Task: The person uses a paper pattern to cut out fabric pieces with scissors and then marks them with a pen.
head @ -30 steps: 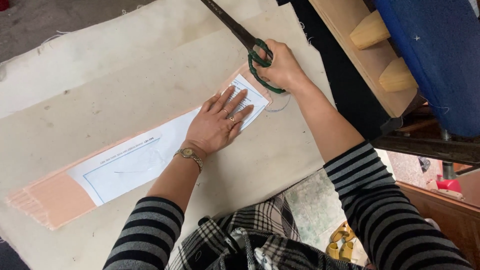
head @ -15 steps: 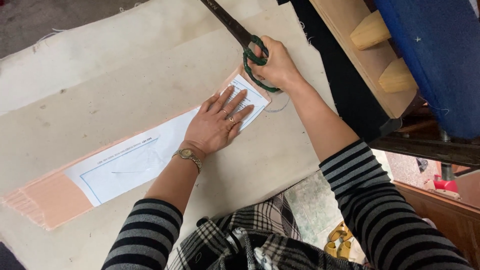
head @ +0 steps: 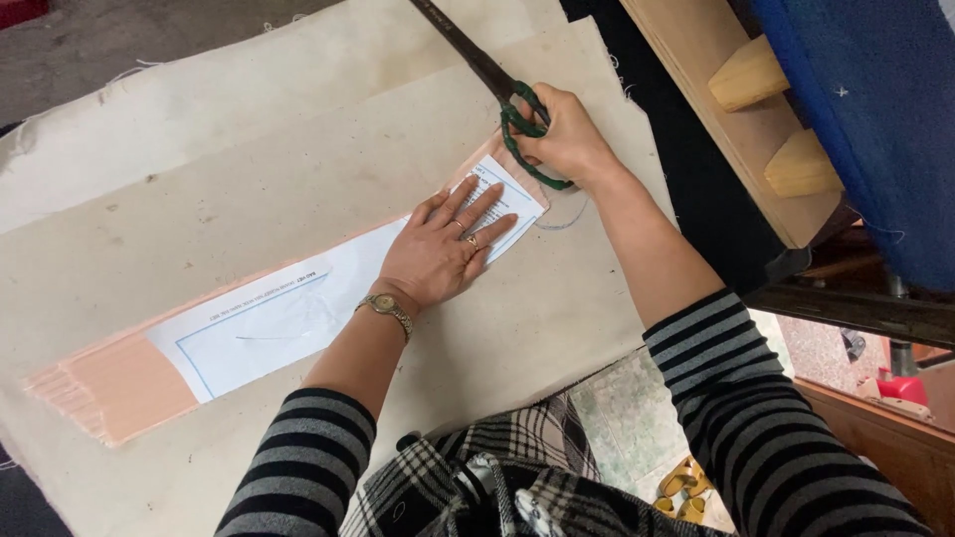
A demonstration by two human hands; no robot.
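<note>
Two hands work on the beige cloth (head: 298, 189): the left hand (head: 443, 254) lies flat, fingers spread, on the white paper pattern (head: 288, 318), while the right hand (head: 567, 139) is clamped around the green-handled long scissors (head: 497, 85) at the pattern's far end

1. The right hand (head: 562, 139) with the green-handled scissors (head: 497, 85) edges up toward the top of the frame, just past the strip's upper-right end.
2. The left hand (head: 448, 254) slides slightly right along the paper pattern (head: 288, 313).
3. The peach fabric strip (head: 119, 388) sits marginally lower at lower left.
</note>
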